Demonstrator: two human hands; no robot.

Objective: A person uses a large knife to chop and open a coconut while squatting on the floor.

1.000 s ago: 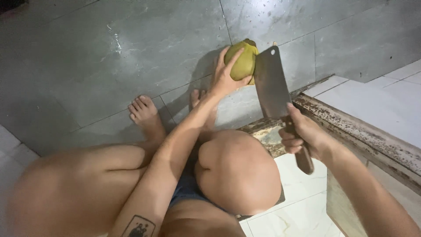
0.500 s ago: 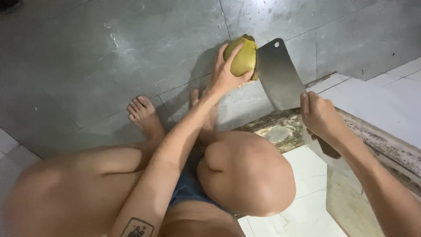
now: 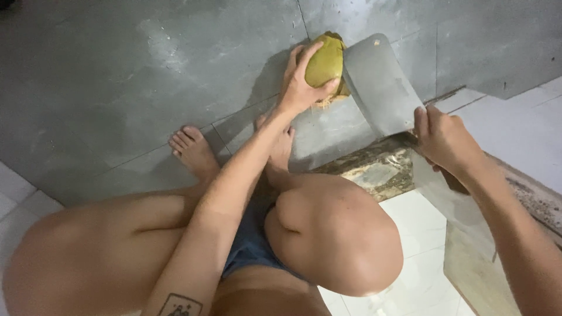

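A green coconut rests on the grey tiled floor ahead of my feet. My left hand wraps around its near side and holds it steady. My right hand grips the handle of a broad steel cleaver. The blade lies flat against the coconut's right side, touching it. The handle is hidden inside my fist.
My bare left foot and bent knees fill the lower frame. A worn wooden door sill runs from the centre to the right edge. White tiles lie below it and at the far left.
The cleaver has swung from upright beside the coconut down and left until its blade meets the fruit. My right hand rose with it. My left hand stayed on the coconut.
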